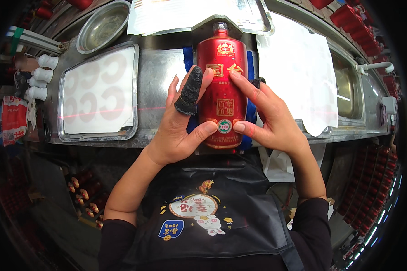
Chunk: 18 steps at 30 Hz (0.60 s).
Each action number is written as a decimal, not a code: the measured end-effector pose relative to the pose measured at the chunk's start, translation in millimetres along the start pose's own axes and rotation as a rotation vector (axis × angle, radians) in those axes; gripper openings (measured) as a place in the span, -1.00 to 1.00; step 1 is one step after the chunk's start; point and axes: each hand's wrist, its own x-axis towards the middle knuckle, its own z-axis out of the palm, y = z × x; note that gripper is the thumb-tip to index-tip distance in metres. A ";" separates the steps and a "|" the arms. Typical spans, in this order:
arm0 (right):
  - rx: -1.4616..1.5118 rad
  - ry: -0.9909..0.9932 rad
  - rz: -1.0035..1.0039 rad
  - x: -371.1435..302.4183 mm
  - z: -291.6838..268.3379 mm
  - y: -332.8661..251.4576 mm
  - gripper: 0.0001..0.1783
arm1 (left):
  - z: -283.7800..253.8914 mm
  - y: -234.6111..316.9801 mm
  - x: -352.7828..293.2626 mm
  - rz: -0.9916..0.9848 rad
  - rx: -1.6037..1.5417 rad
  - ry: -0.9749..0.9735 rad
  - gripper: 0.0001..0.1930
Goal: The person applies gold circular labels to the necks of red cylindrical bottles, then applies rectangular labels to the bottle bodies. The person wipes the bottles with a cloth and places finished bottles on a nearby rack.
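Note:
A glossy red bottle (212,92) with gold markings and a clear neck lies face up in the middle of the bench, its neck pointing away from me. It rests between blue-padded sides (249,67). My left hand (178,119) presses thumb and fingertips onto its left side; one finger wears a black wrap (190,92). From the right, my right hand (269,115) sets its thumb and index fingertip on the bottle's face. Both thumbs flank a small round green-and-white emblem (224,126) near the base. The bottle's underside is hidden.
On the left, a metal tray (134,90) carries a white sheet with grey curved shapes, below a round metal bowl (83,43). White paper (298,77) covers the bench at right, beside a sink (359,97) with a faucet (380,67). Red bottles (366,189) stand racked at lower right.

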 end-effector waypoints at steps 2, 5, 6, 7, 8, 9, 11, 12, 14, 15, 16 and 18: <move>0.002 -0.003 -0.003 -1.6 2.3 2.9 -0.06 | 0.1 0.8 0.4 -0.043 -0.055 0.011 -0.19; 0.055 0.020 -0.013 -6.9 6.1 9.8 -0.01 | -1.0 1.2 0.9 -0.013 -0.035 0.016 -0.21; 0.112 0.050 -0.002 -8.1 6.4 12.4 -0.02 | -2.4 1.5 0.3 0.004 0.008 0.004 -0.17; 0.147 0.052 0.069 -8.2 3.4 15.9 -0.03 | -2.4 2.1 -0.6 0.000 0.015 0.003 -0.16; 0.322 0.113 0.166 -7.5 1.1 19.1 -0.04 | -2.8 3.1 -2.1 -0.004 0.016 0.012 -0.15; 0.415 0.221 0.224 -3.8 -5.1 24.3 -0.17 | -2.5 4.2 -3.8 -0.008 0.017 0.019 -0.13; 0.718 0.525 0.512 4.4 -18.5 33.7 -0.34 | -1.2 6.7 -7.7 -0.036 -0.015 0.031 -0.09; 0.953 0.596 0.529 7.9 -23.2 37.1 -0.38 | 0.0 7.7 -9.6 -0.051 -0.031 0.037 -0.07; 1.194 0.721 0.649 7.3 -27.9 39.9 -0.42 | 3.2 8.2 -12.2 -0.080 -0.056 0.037 0.02; 1.131 0.722 0.619 1.8 -25.5 38.3 -0.47 | 5.1 7.6 -13.0 -0.080 -0.079 0.054 0.03; 1.017 0.672 0.509 -6.1 -20.8 33.6 -0.52 | 7.2 6.6 -13.7 -0.082 -0.103 0.069 0.04; 0.781 0.701 0.326 -26.7 0.5 15.0 -0.63 | 9.8 3.4 -14.5 -0.091 -0.145 0.089 0.08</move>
